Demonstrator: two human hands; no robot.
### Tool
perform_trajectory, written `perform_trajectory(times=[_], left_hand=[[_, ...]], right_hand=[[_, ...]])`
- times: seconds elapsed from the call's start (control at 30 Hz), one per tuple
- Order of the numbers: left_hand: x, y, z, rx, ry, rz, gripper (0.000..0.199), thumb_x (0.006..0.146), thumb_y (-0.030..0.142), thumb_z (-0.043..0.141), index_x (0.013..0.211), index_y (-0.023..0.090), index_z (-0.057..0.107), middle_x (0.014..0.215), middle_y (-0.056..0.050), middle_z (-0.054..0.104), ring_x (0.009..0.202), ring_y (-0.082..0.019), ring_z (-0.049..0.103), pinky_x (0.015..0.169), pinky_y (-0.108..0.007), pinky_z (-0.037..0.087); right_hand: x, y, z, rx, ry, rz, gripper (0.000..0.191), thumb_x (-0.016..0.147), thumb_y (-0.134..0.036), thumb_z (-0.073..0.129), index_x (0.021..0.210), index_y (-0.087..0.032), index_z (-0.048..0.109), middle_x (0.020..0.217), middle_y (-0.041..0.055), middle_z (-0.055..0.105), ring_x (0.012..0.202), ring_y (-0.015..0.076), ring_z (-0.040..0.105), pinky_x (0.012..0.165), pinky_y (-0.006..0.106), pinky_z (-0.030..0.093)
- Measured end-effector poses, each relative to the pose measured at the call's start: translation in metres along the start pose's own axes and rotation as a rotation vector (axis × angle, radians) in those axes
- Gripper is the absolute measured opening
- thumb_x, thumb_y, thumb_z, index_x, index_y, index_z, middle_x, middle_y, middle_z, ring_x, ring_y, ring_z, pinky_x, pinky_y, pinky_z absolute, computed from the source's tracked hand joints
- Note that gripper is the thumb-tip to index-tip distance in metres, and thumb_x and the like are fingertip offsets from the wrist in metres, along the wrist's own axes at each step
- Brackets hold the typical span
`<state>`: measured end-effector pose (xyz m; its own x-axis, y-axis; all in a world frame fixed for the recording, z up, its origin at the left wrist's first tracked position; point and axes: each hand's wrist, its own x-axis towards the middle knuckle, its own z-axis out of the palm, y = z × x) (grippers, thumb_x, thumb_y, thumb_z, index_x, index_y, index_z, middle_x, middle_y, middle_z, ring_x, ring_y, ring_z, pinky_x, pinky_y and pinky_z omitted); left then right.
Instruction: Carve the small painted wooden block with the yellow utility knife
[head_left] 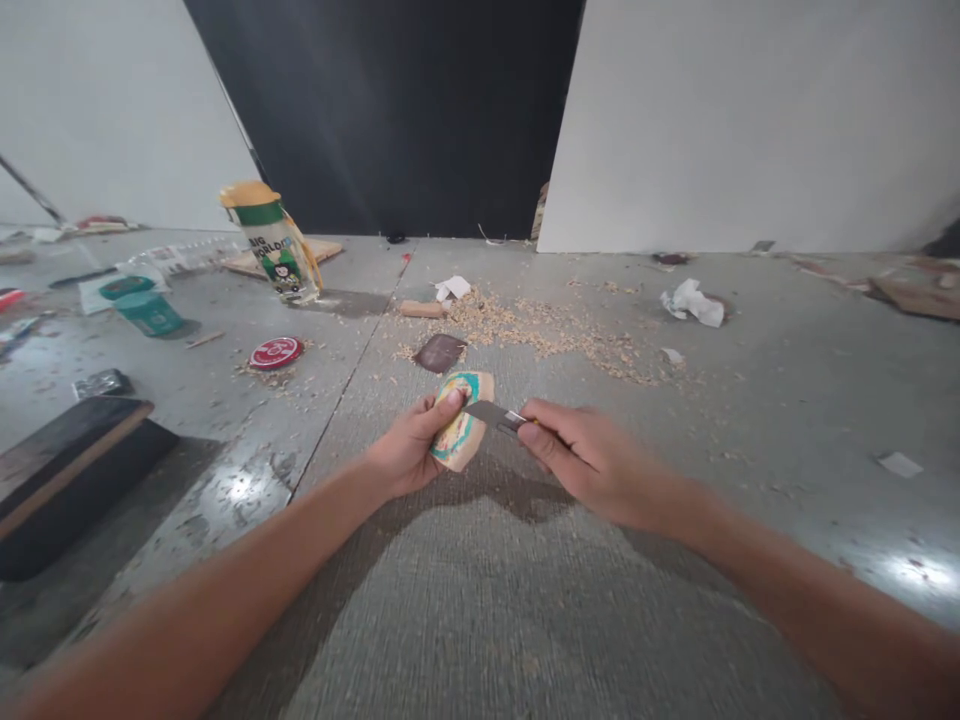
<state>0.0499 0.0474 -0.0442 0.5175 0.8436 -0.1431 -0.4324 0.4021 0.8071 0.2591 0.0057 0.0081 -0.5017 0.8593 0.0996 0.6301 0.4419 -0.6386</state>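
Observation:
Near the middle of the view, my left hand (412,445) grips a small wooden block (469,440) painted in teal and yellow, the thumb pressed on its painted face. Bare tan wood shows along the block's right edge. My right hand (574,455) is closed around a utility knife (496,415). Its blade points left and reaches the block's right side; whether it touches the wood I cannot tell. Beyond the block, a dark brown square piece (440,353) lies on the floor beside scattered wood shavings (525,325).
A tilted bottle (274,245) with a yellow lid stands back left. Nearer are a teal cup (150,312), a red round lid (276,353) and a dark slab-like object (75,470). Crumpled white paper (694,302) lies right. A black panel (405,110) and white boards (750,120) line the back.

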Motion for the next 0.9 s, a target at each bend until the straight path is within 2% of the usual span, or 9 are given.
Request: perform_trajectory(times=[0.17, 0.33, 0.53, 0.73, 0.9], left_hand=[[-0.0014, 0.0014, 0.0025, -0.007, 0.004, -0.004, 0.037, 0.069, 0.046, 0.081, 0.073, 0.014, 0.062, 0.055, 0.001, 0.061, 0.044, -0.008, 0.054, 0.043, -0.017, 0.045], [-0.0035, 0.0036, 0.0065, -0.003, -0.013, 0.011, 0.036, 0.067, 0.044, 0.082, 0.072, 0.014, 0.062, 0.05, 0.004, 0.056, 0.04, -0.007, 0.05, 0.043, -0.018, 0.043], [-0.0038, 0.0035, 0.0067, -0.016, -0.013, 0.009, 0.038, 0.061, 0.044, 0.086, 0.071, 0.015, 0.063, 0.054, 0.003, 0.06, 0.044, -0.007, 0.052, 0.044, -0.016, 0.043], [-0.0033, 0.0013, 0.003, 0.062, -0.012, 0.038, 0.038, 0.066, 0.048, 0.082, 0.071, 0.015, 0.062, 0.05, 0.004, 0.056, 0.041, -0.007, 0.049, 0.044, -0.018, 0.043], [-0.004, 0.001, 0.0037, 0.037, -0.009, 0.043, 0.035, 0.067, 0.045, 0.081, 0.07, 0.015, 0.062, 0.051, 0.004, 0.055, 0.041, -0.007, 0.049, 0.044, -0.017, 0.044]], right_hand=[[-0.0001, -0.0012, 0.0046, -0.021, 0.004, 0.014, 0.035, 0.101, -0.044, 0.034, 0.075, -0.023, 0.041, 0.058, -0.0046, 0.047, 0.051, 0.0111, 0.04, 0.052, 0.028, 0.026], [-0.0007, 0.0, 0.0085, -0.001, -0.017, -0.003, 0.035, 0.101, -0.042, 0.034, 0.075, -0.022, 0.044, 0.06, -0.0036, 0.05, 0.053, 0.0114, 0.043, 0.054, 0.027, 0.029], [0.0005, 0.004, 0.01, -0.051, -0.016, -0.027, 0.034, 0.101, -0.042, 0.034, 0.075, -0.022, 0.043, 0.06, -0.0033, 0.049, 0.052, 0.0116, 0.042, 0.053, 0.027, 0.027], [0.0014, 0.0053, 0.0097, -0.07, -0.025, -0.067, 0.033, 0.101, -0.039, 0.033, 0.074, -0.022, 0.042, 0.06, -0.0038, 0.047, 0.053, 0.0116, 0.04, 0.055, 0.028, 0.026], [0.0012, 0.0055, 0.0087, -0.063, -0.031, -0.072, 0.032, 0.101, -0.039, 0.034, 0.075, -0.022, 0.043, 0.06, -0.0036, 0.047, 0.054, 0.0118, 0.04, 0.055, 0.028, 0.026]])
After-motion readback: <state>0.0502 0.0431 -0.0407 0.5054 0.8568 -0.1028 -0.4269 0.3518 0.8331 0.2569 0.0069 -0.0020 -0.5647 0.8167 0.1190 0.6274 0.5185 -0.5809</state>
